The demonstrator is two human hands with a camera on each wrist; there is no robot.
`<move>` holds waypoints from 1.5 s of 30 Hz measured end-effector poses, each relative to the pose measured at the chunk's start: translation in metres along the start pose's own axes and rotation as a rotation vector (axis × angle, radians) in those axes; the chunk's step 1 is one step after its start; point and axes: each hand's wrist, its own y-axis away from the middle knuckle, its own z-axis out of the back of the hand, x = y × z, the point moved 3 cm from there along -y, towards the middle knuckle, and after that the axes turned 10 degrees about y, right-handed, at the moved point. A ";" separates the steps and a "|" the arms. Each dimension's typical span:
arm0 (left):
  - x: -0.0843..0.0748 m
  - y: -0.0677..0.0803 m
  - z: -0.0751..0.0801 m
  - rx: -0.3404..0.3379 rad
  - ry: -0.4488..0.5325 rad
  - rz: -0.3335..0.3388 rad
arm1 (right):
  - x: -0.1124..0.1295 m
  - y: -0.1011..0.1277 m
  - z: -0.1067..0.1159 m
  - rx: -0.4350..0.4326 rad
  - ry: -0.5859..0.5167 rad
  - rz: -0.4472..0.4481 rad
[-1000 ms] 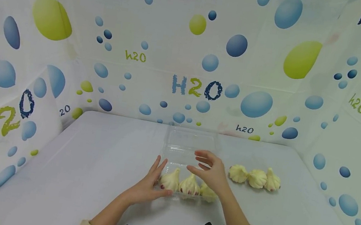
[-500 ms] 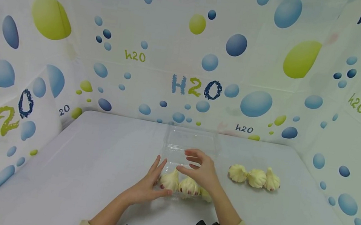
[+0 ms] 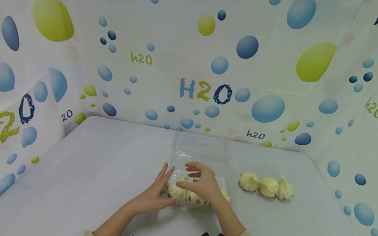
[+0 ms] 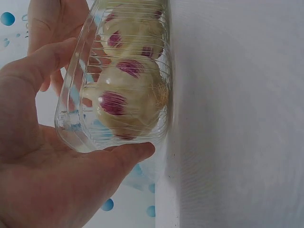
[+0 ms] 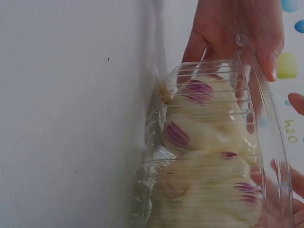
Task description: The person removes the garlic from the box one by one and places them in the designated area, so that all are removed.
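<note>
A clear ribbed plastic container holds a front row of white garlic bulbs with purple streaks. My left hand grips its front left corner, fingers along the left side and thumb along the front. The left wrist view shows the thumb at the rim beside the nearest garlic bulb. My right hand hovers over the row with thumb and fingers spread apart, holding nothing; it hides part of the bulbs from above. Its fingertips also show behind the container's rim in the right wrist view.
The container's hinged lid lies back, open, behind it. Three more garlic bulbs sit in a row on the white tabletop at the right. A patterned sheet hangs around the back and sides of the table.
My right hand has moved left and lower over the container, from the middle bulb toward the left one, fingers still spread. My left hand stays at the corner.
</note>
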 end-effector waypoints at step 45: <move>0.007 -0.001 0.000 0.019 0.025 -0.005 | -0.012 -0.006 -0.022 0.172 0.170 -0.057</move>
